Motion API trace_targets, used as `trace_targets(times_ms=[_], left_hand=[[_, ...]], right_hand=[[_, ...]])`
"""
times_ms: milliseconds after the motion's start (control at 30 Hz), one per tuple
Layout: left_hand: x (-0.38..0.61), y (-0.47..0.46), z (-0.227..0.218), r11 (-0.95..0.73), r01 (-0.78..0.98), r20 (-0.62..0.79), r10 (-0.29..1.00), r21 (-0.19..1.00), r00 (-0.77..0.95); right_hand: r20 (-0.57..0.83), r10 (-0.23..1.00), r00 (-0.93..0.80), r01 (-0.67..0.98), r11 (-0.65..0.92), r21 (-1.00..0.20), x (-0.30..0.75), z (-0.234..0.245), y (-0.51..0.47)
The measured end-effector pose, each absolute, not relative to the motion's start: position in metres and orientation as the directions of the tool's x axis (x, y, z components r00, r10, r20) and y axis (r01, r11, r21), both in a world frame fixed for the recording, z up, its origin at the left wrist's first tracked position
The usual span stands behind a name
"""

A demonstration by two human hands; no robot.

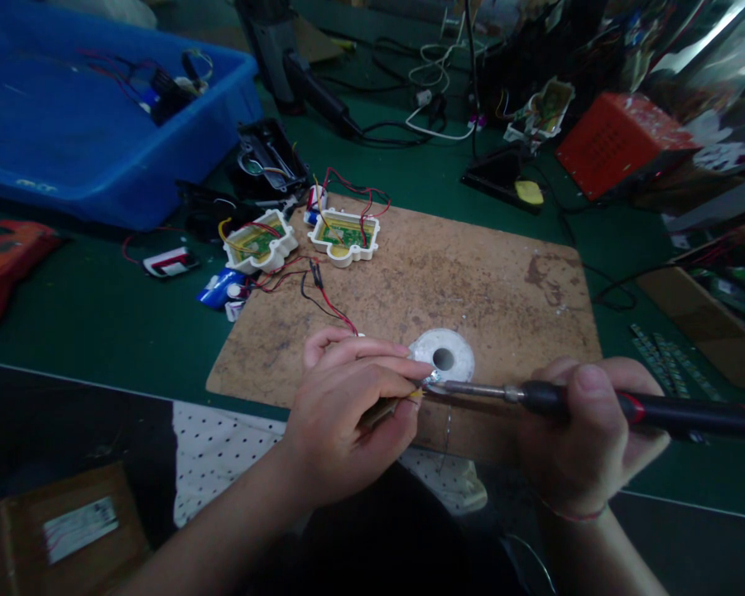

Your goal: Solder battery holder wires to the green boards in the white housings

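My right hand (pixel 587 434) is closed around the black handle of a soldering iron (pixel 596 403), whose metal tip points left and meets a small shiny part at my left fingertips. My left hand (pixel 348 414) is closed in a pinch on that small part with a yellowish end, just left of a white ring-shaped disc (pixel 456 348) on the brown cork board (pixel 472 273). A red and black wire pair (pixel 329 302) runs from my left hand up toward two white housings with green circuit boards (pixel 344 236) (pixel 259 242).
A blue bin (pixel 68 124) with wired parts stands at the back left. A small blue battery (pixel 220 290) lies left of the board. An orange box (pixel 617 141), a black tool with cables (pixel 310 83) and a cardboard box (pixel 708 314) sit behind and right. Green mat underneath.
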State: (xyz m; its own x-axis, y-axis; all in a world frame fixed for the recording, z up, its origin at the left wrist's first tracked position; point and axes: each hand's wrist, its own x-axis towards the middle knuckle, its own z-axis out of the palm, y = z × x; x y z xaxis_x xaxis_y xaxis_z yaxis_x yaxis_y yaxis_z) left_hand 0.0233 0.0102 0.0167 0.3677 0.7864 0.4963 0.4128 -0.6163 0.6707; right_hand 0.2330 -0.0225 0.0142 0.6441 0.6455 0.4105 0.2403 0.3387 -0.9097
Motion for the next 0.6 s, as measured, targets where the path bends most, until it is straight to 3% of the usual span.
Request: trace_targets(times_ms=[600], left_hand=[[0.0248,0.0104,0.0185,-0.605,0.427,0.486,0.795,0.672,0.363]], right_hand=[[0.367,0.591,0.719,0.167,0.366,-0.916,0.2322,0.0174,-0.0167]])
